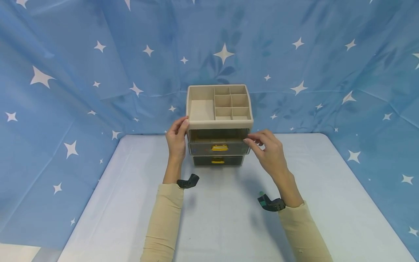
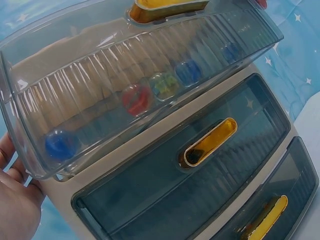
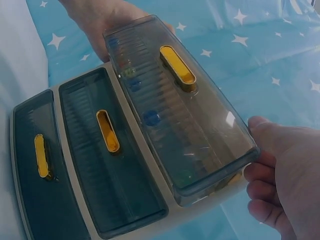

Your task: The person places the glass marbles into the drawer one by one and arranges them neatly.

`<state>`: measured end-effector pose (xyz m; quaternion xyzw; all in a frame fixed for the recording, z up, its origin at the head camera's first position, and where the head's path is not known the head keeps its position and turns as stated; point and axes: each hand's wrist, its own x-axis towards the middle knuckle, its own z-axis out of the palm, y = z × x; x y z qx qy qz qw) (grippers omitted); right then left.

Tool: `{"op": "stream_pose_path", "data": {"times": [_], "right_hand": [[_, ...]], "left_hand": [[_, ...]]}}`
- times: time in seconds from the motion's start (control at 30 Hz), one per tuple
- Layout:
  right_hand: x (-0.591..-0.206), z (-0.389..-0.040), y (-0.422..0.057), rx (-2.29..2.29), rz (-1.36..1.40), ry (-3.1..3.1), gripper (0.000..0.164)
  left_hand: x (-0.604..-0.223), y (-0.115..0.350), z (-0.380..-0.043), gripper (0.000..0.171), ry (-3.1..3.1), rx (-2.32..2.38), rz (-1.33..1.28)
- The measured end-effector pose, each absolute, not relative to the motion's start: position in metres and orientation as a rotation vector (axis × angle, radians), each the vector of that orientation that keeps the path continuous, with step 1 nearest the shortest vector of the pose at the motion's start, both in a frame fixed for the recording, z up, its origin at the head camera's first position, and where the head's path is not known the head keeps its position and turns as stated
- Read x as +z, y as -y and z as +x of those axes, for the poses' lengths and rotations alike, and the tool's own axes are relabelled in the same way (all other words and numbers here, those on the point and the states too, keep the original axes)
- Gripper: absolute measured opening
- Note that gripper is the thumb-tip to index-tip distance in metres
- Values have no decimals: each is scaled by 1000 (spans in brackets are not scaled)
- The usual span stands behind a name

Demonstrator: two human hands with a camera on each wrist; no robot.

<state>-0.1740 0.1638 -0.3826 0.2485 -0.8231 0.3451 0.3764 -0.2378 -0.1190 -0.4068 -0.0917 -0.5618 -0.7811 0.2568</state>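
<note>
A beige desktop drawer organizer (image 1: 202, 110) stands at the back of the table, its smoky clear top drawer (image 1: 200, 148) pulled out. Several small coloured balls lie in that drawer, among them a red ball (image 2: 136, 99) and a blue ball (image 2: 62, 145). My left hand (image 1: 177, 140) grips the organizer's upper left side with thumb and fingers. At the drawer's front right corner, my right hand (image 1: 269, 153) pinches the edge between thumb and index finger. The other right fingers curl beside the organizer in the right wrist view.
Below are a pushed-in middle drawer (image 3: 112, 165) and a bottom drawer (image 3: 40, 120), both with gold handles. The organizer's top has open compartments. A white cloth covers the table (image 1: 216, 218); a blue star-patterned curtain (image 1: 157, 72) hangs close behind and along both sides.
</note>
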Motion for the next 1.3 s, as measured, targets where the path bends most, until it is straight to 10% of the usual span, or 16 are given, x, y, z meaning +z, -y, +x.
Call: {"op": "stream_pose_path", "data": {"times": [1.3], "right_hand": [[-400,-149,-176,864,582,2138,15]], "left_hand": [[-409,120,-240,17,1515,-2127,-274]]}}
